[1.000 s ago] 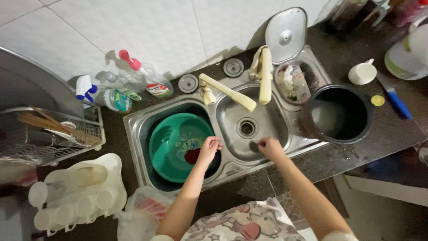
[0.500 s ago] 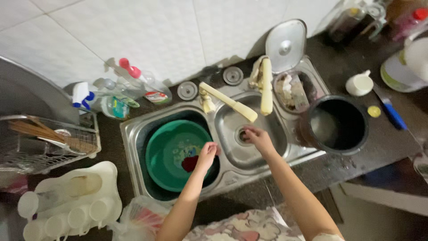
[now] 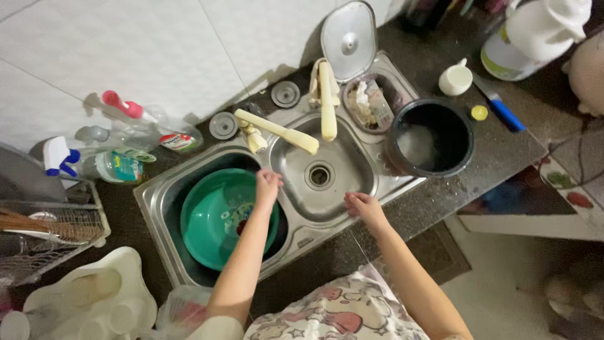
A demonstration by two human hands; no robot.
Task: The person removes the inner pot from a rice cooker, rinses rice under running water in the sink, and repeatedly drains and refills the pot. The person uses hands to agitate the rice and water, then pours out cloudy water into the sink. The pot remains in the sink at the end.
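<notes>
My left hand (image 3: 267, 186) rests on the divider between the two bowls of a steel double sink (image 3: 154, 192), at the rim of a green plastic basin (image 3: 207, 220) that fills the left bowl. Something red lies in the basin, partly hidden by my forearm. My right hand (image 3: 362, 206) sits with curled fingers on the front rim of the right bowl, near its drain (image 3: 319, 175). I see nothing held in either hand. A cream swivel tap (image 3: 280, 132) reaches over the right bowl.
A black pot (image 3: 431, 138) stands right of the sink, beside a white cup (image 3: 454, 80), a blue-handled knife (image 3: 500, 106) and a white jug (image 3: 535, 31). Spray bottles (image 3: 113, 165), a wire dish rack (image 3: 44, 226) and a white plastic tray (image 3: 94, 296) crowd the left.
My right hand has drawn back from near the drain to the sink's front rim. My left hand has risen from inside the basin to the divider. The view has shifted left.
</notes>
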